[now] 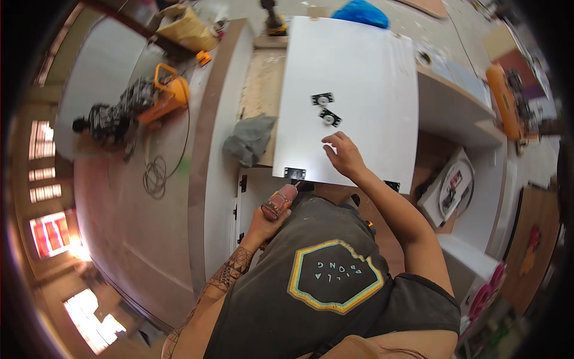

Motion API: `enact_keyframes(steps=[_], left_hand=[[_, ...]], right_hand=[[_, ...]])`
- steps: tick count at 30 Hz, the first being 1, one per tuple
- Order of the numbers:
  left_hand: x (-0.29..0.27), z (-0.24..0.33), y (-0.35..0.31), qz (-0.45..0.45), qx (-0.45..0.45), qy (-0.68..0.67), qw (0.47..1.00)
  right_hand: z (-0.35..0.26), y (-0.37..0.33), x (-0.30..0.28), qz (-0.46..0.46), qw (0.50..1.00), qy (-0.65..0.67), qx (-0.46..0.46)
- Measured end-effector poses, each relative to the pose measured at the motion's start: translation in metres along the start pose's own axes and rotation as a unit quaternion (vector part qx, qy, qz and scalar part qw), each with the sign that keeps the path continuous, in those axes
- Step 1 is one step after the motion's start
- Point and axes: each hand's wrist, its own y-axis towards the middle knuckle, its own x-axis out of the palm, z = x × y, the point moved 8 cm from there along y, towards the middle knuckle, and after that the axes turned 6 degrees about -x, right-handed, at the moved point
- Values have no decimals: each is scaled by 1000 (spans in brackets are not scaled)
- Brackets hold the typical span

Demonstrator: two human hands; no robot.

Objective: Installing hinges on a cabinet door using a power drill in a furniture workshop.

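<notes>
A white panel (353, 78) lies flat in front of me with two small black hinge plates (326, 107) loose on it. My right hand (342, 154) rests on the panel's near part, fingers spread, holding nothing. My left hand (267, 220) grips a screwdriver with a reddish-brown handle (280, 201). Its tip points at a black hinge (294, 173) fixed on the panel's near left edge. Another black hinge (392, 185) sits at the near right edge.
A grey rag (250, 139) lies left of the panel on a wooden strip. An orange compressor (143, 105) with coiled cable stands on the floor to the left. A cordless drill (274, 23) and a blue bag (360, 12) lie beyond the panel. White cabinet parts stand at right.
</notes>
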Motion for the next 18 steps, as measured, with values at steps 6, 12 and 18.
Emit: enact_keyframes(steps=[6,12,18], left_hand=[[-37,-63,-28,61,-44,-77,994],[-45,-109,-43,104,-76,-102,986],[-50,-122,-55,151,-93,-89,980]], right_hand=[[-153,58,130,-163,941,136,-263],[-163,79,262,-238,914,-127,-302],[-71,137,240,-229,936,-229,-138]])
